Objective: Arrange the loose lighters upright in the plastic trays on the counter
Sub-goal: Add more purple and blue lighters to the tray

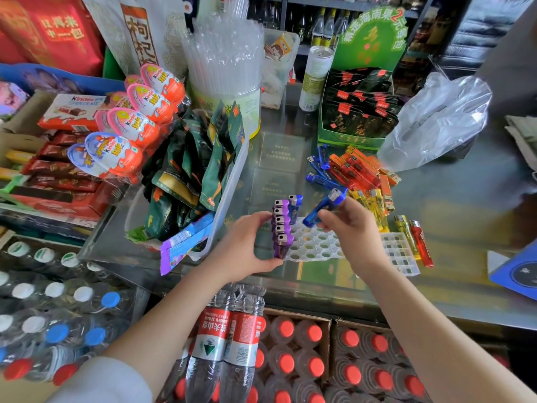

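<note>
Left of the tray point(316, 245) sit Kinder Joy eggs point(130, 126).

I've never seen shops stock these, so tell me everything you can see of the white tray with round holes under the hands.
The tray looks like white plastic, a grid of round sockets, lying flat on the glass counter. Five purple lighters stand upright along its left edge, an upright blue lighter behind them; the other visible sockets are empty. The left hand grips the purple row, and the right hand holds a tilted blue lighter above it.
</note>
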Tool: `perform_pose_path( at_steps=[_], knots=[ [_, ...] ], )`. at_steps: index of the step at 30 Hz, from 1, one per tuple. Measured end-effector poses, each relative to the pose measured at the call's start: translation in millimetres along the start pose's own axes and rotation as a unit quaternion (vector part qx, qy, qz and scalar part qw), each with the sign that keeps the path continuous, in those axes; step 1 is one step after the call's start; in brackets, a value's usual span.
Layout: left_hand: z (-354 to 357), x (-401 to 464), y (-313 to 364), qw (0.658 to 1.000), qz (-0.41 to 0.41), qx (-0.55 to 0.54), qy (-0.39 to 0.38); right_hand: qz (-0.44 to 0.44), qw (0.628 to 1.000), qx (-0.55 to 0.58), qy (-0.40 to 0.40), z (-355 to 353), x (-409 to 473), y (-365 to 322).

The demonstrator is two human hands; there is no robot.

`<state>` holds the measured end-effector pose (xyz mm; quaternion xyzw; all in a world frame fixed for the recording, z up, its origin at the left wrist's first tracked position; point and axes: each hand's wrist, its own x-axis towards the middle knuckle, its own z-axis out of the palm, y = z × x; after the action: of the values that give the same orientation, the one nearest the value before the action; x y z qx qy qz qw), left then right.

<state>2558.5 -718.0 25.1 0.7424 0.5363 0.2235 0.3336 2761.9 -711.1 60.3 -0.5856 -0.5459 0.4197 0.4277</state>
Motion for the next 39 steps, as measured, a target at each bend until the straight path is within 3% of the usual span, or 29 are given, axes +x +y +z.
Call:
perform_pose_path(
  at_steps=[5, 9, 16, 20, 26, 33, 36, 39],
  knots=[
    [0, -1, 7, 1.000, -0.010, -0.004, 0.015, -0.004, 1.000, 0.020, -0.017, 15, -10, 13],
    [-1, -2, 7, 1.000, -0.023, -0.013, 0.005, -0.100, 0.989, -0.113, -0.012, 22, -4, 13],
    [-2, -2, 7, 1.000, -0.011, -0.020, -0.009, -0.253, 0.924, -0.282, -0.060, 20, 4, 7],
    [-4, 1, 9, 1.000, -0.005, -0.008, -0.021, -0.247, 0.917, -0.302, -0.080, 17, 9, 9],
    [-4, 3, 8, 1.000, 0.000, 0.007, -0.016, -0.139, 0.966, -0.213, -0.050, 20, 12, 13],
    [1, 6, -3, 1.000, 0.012, 0.019, -0.005, -0.183, 0.910, -0.329, -0.175, -3, 32, 14],
    [2, 6, -5, 0.999, 0.012, 0.029, -0.005, -0.207, 0.902, -0.364, -0.104, -8, 42, 15],
    [3, 9, -6, 0.998, 0.014, 0.053, 0.002, -0.161, 0.882, -0.442, 0.001, -5, 57, 12]
  ],
)
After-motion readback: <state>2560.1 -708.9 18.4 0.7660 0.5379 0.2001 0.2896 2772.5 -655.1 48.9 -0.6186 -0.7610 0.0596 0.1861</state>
